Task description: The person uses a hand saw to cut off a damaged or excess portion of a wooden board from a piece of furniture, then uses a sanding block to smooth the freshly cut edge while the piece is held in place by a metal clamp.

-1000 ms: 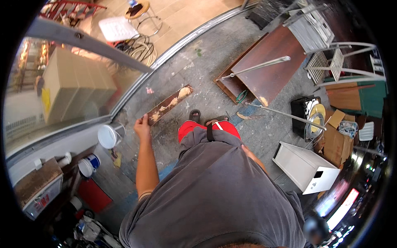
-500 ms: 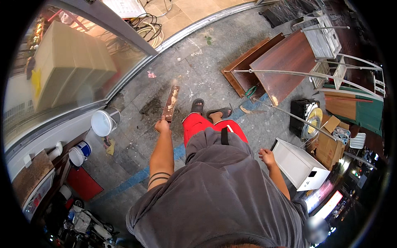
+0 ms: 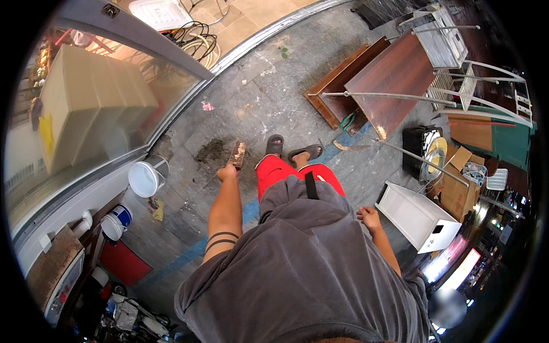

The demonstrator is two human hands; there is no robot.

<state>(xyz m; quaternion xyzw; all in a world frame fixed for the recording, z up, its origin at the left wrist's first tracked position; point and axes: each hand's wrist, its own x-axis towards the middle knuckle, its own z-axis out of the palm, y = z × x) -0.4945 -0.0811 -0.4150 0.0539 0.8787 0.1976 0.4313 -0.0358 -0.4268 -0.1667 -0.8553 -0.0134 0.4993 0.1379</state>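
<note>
Left hand (image 3: 227, 172) closed around the handle of a mortar-caked trowel (image 3: 238, 154), held low over the grey floor (image 3: 274, 103) beside a dark wet patch (image 3: 210, 151). Right hand (image 3: 369, 217) loosely open, empty. Patch small; white bucket (image 3: 146, 178) nearby, spreading seemingly barely begun.

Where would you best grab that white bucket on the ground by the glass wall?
Probably by its rim. The white bucket stands open end up by the glass wall, so reaching down from above on the pavement side looks easiest. The left hand already holds a flat trowel-like tool; the right hand is empty.
</note>
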